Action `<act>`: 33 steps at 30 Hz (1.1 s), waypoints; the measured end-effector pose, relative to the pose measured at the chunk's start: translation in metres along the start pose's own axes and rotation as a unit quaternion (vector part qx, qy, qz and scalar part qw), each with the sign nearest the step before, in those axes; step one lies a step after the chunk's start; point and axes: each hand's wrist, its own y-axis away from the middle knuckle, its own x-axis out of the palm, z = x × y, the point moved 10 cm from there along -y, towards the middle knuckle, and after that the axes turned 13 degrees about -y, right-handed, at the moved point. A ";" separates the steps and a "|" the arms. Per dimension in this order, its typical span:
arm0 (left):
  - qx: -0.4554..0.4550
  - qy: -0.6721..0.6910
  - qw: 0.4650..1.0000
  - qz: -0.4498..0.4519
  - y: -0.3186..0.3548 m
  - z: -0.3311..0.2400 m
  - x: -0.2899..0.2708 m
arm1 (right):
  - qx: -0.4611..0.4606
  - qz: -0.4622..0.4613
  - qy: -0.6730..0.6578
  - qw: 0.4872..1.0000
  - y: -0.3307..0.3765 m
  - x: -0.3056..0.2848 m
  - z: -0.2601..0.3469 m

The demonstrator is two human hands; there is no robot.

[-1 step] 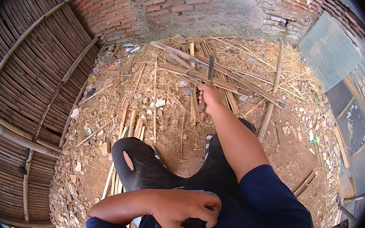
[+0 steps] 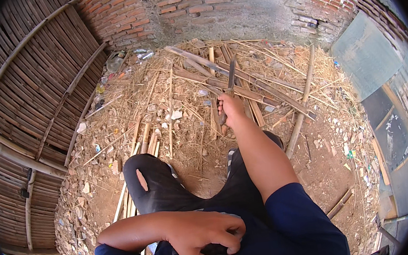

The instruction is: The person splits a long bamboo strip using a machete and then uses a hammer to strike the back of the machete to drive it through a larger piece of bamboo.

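My right hand (image 2: 232,109), arm stretched forward, is closed round the handle of a machete (image 2: 232,73). Its dark blade points away toward the brick wall, above a loose pile of split bamboo (image 2: 264,89). Whether the blade touches the pile I cannot tell. My left hand (image 2: 204,236) is bent in close before my dark blue shirt (image 2: 292,232), its fingers curled with thumb and fingertips nearly meeting. Whatever those fingers hold, if anything, cannot be made out. Between my hands lie my bent legs in dark trousers (image 2: 170,185), with a tear at the left knee.
Narrow bamboo strips (image 2: 149,142) lie by my left knee. A bamboo pole (image 2: 304,98) slants at the right. Straw, stones and litter cover the dirt ground (image 2: 316,175). A slatted bamboo wall (image 2: 32,75) stands left, a brick wall (image 2: 202,9) ahead, and grey panels (image 2: 369,57) right.
The view has shifted very slightly. The machete's blade has tipped a little to the left; both hands keep the same pose.
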 end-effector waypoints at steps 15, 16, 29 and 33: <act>-0.133 -0.317 0.938 -0.036 0.032 0.010 -0.037 | 0.031 0.046 -0.067 0.996 0.018 0.080 -0.035; -0.141 -0.336 0.930 -0.053 0.034 0.007 -0.041 | 0.037 0.047 -0.071 0.996 0.020 0.085 -0.038; -0.051 -0.435 0.867 -0.238 0.054 -0.007 -0.068 | -0.069 0.055 0.179 0.980 -0.003 0.038 -0.025; -0.020 -0.473 0.799 -0.372 0.084 -0.018 -0.088 | -0.027 0.060 0.127 0.990 0.015 0.029 -0.019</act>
